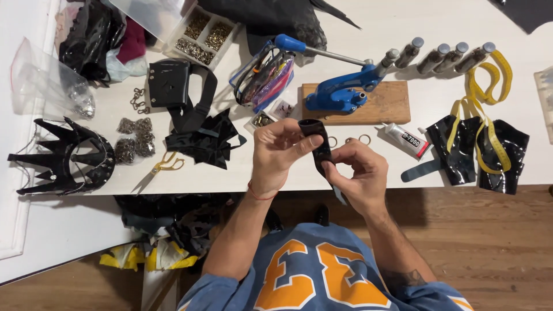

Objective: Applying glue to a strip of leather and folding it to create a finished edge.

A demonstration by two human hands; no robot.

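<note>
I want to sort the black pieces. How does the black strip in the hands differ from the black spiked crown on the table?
The black strip is small, plain and curled into a loop; the black spiked crown is larger, with pointed spikes and studs. The strip is held above the table edge by the left hand and right hand; the crown lies untouched at the far left. Both look glossy black.

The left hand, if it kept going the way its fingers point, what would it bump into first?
The left hand points toward the right hand, so it would likely meet the black strap that both hands hold, then the right hand's fingers. Depth is hard to judge.
</note>
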